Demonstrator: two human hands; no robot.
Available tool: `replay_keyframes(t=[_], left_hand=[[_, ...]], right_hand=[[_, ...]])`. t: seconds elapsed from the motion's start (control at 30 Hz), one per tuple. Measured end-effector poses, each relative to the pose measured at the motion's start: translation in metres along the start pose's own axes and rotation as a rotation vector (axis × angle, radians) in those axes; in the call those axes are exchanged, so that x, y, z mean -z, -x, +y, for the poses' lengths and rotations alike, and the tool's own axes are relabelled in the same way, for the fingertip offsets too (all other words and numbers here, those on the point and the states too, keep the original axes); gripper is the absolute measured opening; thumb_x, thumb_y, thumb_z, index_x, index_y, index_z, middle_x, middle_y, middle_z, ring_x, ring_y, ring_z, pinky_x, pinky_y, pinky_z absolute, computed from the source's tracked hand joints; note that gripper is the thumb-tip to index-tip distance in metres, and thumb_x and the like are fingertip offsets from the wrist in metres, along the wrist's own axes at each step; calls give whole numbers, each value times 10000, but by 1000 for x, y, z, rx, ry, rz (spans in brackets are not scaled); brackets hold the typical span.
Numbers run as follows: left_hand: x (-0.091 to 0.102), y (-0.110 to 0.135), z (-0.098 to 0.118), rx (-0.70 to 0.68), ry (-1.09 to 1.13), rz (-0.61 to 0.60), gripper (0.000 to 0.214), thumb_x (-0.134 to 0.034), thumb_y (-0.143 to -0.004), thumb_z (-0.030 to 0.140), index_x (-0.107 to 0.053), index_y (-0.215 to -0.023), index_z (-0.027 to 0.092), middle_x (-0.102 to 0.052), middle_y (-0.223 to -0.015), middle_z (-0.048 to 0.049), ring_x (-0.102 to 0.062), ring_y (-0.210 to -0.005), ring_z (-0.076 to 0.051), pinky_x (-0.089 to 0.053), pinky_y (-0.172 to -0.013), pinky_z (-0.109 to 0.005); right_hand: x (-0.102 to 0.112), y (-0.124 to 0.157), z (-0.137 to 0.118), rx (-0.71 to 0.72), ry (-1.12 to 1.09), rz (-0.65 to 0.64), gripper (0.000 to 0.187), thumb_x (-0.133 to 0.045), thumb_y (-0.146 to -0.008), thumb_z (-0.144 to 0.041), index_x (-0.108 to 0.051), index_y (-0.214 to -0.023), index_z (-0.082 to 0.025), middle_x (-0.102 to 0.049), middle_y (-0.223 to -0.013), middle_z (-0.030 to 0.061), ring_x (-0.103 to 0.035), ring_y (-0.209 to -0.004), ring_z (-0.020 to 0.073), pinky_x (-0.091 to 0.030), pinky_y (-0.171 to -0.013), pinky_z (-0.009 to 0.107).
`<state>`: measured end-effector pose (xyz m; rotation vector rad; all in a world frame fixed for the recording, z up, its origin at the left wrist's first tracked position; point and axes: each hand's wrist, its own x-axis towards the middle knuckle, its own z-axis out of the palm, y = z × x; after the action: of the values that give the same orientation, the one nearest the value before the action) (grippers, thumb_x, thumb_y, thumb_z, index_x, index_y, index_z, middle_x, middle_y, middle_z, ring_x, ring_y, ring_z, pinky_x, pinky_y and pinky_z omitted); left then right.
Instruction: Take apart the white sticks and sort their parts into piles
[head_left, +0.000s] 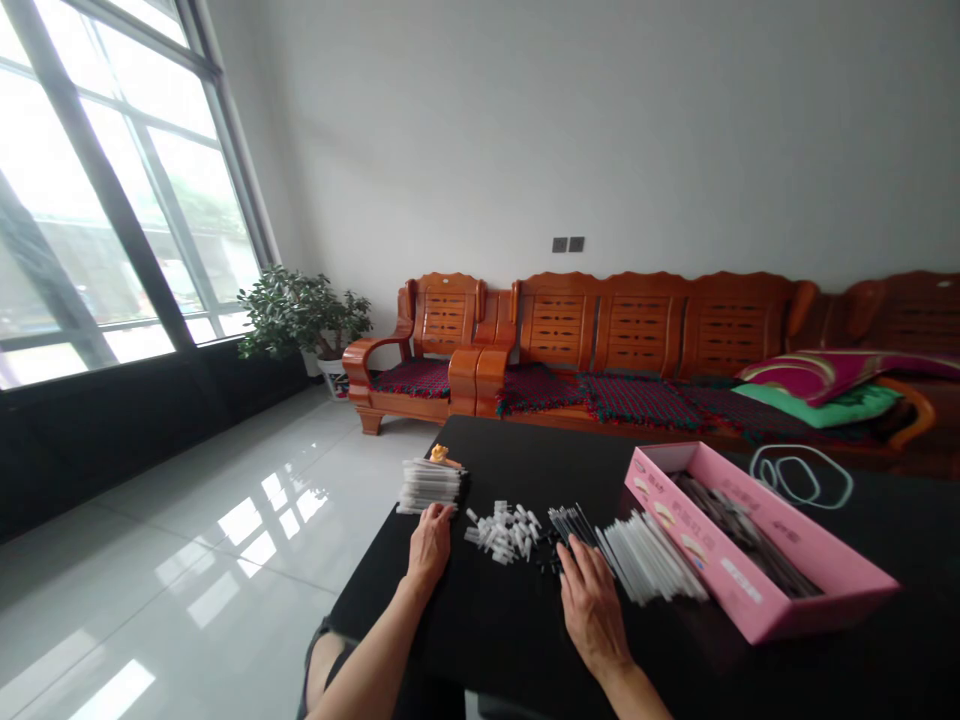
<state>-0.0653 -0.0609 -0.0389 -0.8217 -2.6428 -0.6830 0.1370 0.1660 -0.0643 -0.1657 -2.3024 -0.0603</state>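
My left hand (430, 545) is at the near edge of a stack of whitish pen-like sticks (430, 484) on the black table. Its fingers are drawn together, and whatever they hold is too small to make out. My right hand (592, 605) rests with fingers slightly apart by small black pieces (549, 556) and a bundle of thin dark rods that look like pen refills (571, 522). Between my hands lies a heap of small white caps or plugs (504, 531). Right of my right hand, a row of clear-white tubes (651, 560) lies side by side.
A pink open box (757, 600) holding dark thin sticks stands on the table's (517, 650) right side. Behind it lies a pale looped cord (802, 480). A small orange figurine (440, 455) sits behind the stack. Wooden seats (555, 330) stand beyond the table.
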Motion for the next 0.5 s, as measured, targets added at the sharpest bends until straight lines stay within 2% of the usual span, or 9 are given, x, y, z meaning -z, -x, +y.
replay_keyframes(t=[0.13, 0.27, 0.33, 0.5], left_hand=[[5, 0, 3, -18, 17, -25, 305, -385, -910, 158, -631, -1076, 230, -580, -971, -51, -543, -929, -161, -424, -759, -235], [9, 2, 5, -30, 45, -17, 284, -395, -911, 187, -665, -827, 213, -571, -879, -34, -558, -857, -150, -405, -694, -220], [9, 2, 5, -12, 56, -21, 278, -410, -908, 203, -651, -769, 207, -571, -861, -24, -565, -797, -136, -391, -652, -213], [9, 1, 6, -9, 115, -37, 233, -402, -920, 210, -635, -914, 211, -619, -926, -32, -595, -715, -123, -393, -609, -208]], right_hand=[[2, 0, -1, -3, -15, -9, 389, -377, -918, -231, -502, -1283, -182, -503, -1321, 140, -476, -1184, 284, -399, -998, 497], [2, -1, -2, 0, -27, -46, 387, -395, -913, -225, -503, -1281, -176, -499, -1328, 138, -474, -1189, 284, -400, -1006, 500], [1, -1, -1, 19, -29, -60, 389, -397, -911, -220, -502, -1282, -168, -499, -1330, 137, -472, -1195, 281, -396, -1015, 497], [-2, 2, 4, 39, -56, -77, 389, -442, -900, -232, -512, -1279, -176, -522, -1322, 122, -484, -1194, 286, -376, -1029, 513]])
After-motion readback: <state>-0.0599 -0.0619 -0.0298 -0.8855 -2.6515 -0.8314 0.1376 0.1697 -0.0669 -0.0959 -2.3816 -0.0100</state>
